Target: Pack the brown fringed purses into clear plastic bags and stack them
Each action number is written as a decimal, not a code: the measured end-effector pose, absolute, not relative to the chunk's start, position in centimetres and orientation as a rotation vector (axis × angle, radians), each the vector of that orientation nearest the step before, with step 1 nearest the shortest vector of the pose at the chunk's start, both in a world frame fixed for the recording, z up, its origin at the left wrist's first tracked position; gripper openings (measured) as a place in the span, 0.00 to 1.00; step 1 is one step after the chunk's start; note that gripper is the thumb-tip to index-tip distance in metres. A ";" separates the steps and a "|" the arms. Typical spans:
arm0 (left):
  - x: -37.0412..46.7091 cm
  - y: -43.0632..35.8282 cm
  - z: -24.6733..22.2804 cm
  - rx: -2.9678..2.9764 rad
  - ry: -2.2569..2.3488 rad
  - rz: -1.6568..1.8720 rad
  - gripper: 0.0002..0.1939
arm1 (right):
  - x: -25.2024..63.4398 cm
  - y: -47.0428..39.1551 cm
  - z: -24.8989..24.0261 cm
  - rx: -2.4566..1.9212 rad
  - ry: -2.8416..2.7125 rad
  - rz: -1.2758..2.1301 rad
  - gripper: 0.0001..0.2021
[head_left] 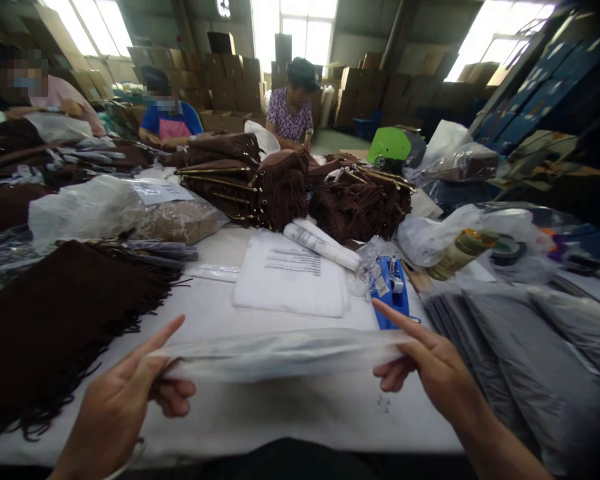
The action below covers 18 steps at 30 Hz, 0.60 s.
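Between my hands a whitish, translucent plastic bag is stretched out flat, a little above the white table. My left hand pinches its left end between thumb and curled fingers, with the index finger pointing out. At the right end my right hand grips the bag the same way, index finger extended. Beyond it lies a stack of white printed plastic bags, with a rolled white printed bag across its back corner. A blue tape dispenser stands just past my right hand.
Dark brown fringed material covers the left side. Grey items in clear plastic lie on the right, near a yellowish bottle. Brown fringed bags are heaped behind. Several people, one in a purple patterned top, work across the table.
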<state>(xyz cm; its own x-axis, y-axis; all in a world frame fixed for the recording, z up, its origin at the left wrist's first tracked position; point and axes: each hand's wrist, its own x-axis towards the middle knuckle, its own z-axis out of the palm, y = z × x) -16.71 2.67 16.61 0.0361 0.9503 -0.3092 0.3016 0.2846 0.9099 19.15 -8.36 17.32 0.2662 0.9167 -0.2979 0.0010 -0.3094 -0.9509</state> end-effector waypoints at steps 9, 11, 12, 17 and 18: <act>-15.9 7.0 21.6 1.702 1.297 0.783 0.29 | 21.8 -6.5 19.4 -1.561 -0.979 0.970 0.26; -17.2 5.3 17.8 1.816 1.295 0.717 0.25 | 21.5 -8.8 16.3 -1.615 -1.001 1.054 0.26; -17.8 4.2 15.3 1.863 1.268 0.686 0.23 | 21.2 -10.0 14.2 -1.646 -1.008 1.116 0.25; -20.3 -2.3 3.5 2.170 1.390 0.571 0.22 | 19.7 -15.6 3.8 -2.004 -1.204 1.104 0.25; -20.7 -3.0 2.1 2.298 1.401 0.558 0.23 | 19.5 -16.3 2.4 -2.104 -1.313 0.950 0.26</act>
<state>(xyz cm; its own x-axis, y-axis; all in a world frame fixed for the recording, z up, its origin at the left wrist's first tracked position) -20.67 -3.05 2.12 0.4207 0.8977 0.1312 0.7424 -0.4238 0.5190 19.53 -16.32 2.43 0.2982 0.9051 -0.3032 0.5709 -0.4237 -0.7033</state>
